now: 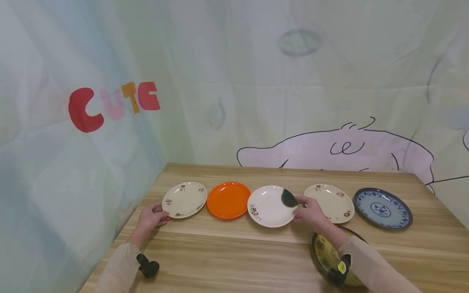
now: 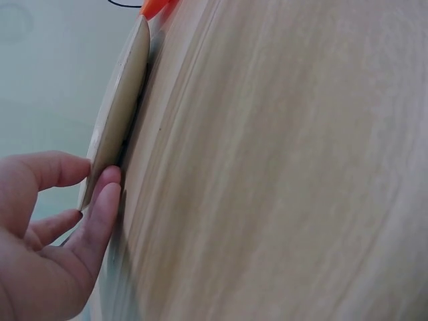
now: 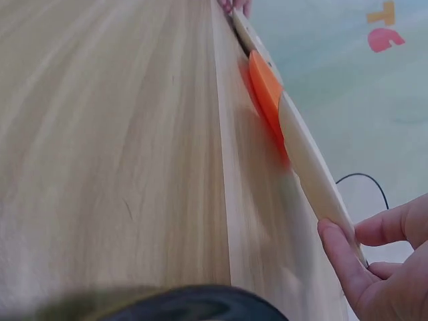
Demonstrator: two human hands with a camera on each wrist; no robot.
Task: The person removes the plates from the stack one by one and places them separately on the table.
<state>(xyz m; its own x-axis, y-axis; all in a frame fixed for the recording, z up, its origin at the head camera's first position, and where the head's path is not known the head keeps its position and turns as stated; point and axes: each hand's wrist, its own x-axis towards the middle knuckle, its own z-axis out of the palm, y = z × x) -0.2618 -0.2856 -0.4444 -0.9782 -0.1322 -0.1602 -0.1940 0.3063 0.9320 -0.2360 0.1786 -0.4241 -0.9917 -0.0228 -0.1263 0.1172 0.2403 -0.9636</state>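
Observation:
My left hand [image 1: 150,215] pinches the near-left rim of a cream plate [image 1: 185,201] with small printed motifs; in the left wrist view, fingers lie on both sides of that plate's edge [image 2: 122,100]. Beside it is a bright orange plate [image 1: 229,200]. A white plate [image 1: 269,211] with a dark green patch and a floral sprig comes next to that, its right rim gripped by my right hand [image 1: 309,211]. Seen from the right wrist, the white plate [image 3: 309,157] is tilted, with thumb and fingers around its edge and the orange plate [image 3: 266,90] behind.
Right of my right hand lie another cream plate [image 1: 333,201] and a blue patterned plate [image 1: 384,209]. Under my right forearm is a yellow-green plate [image 1: 324,250] with a dark rim, partly hidden. A printed cloth [image 1: 227,101] hangs behind the wooden table [image 1: 220,260].

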